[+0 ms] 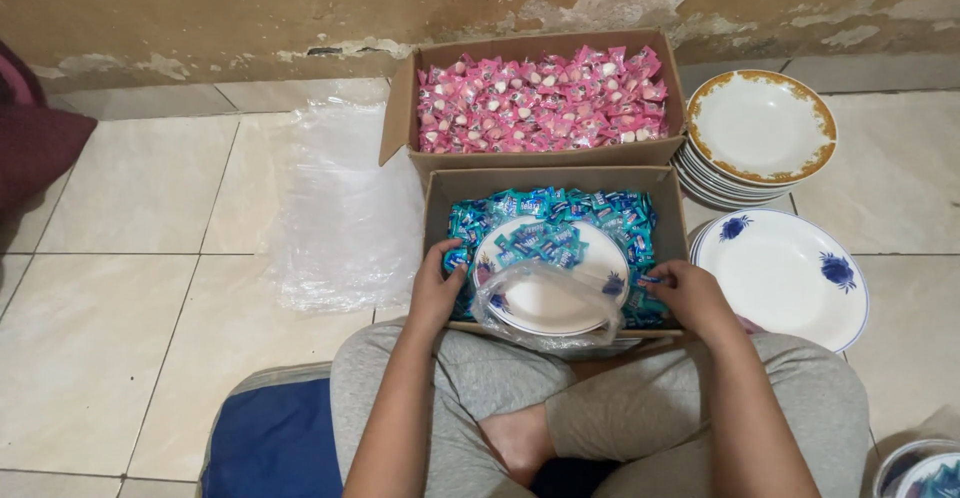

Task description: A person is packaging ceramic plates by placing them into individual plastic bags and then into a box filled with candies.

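A cardboard box [440, 203] of blue wrapped candies [620, 213] stands in front of my crossed legs. A white plate with blue flowers [590, 253] lies on the candies, with several candies on its far half and a clear plastic bag [540, 303] over its near half. My left hand [435, 288] rests on the candies at the plate's left edge, fingers curled on a few. My right hand [690, 293] pinches a blue candy at the plate's right edge.
Behind it is a second cardboard box [400, 118] full of pink wrapped candies [540, 98]. At right are a stack of gold-rimmed plates [760, 123] and a stack of blue-flowered plates [785, 273]. Clear plastic sheeting [340, 208] lies left on the tiled floor. A blue cushion [275, 438] is beneath me.
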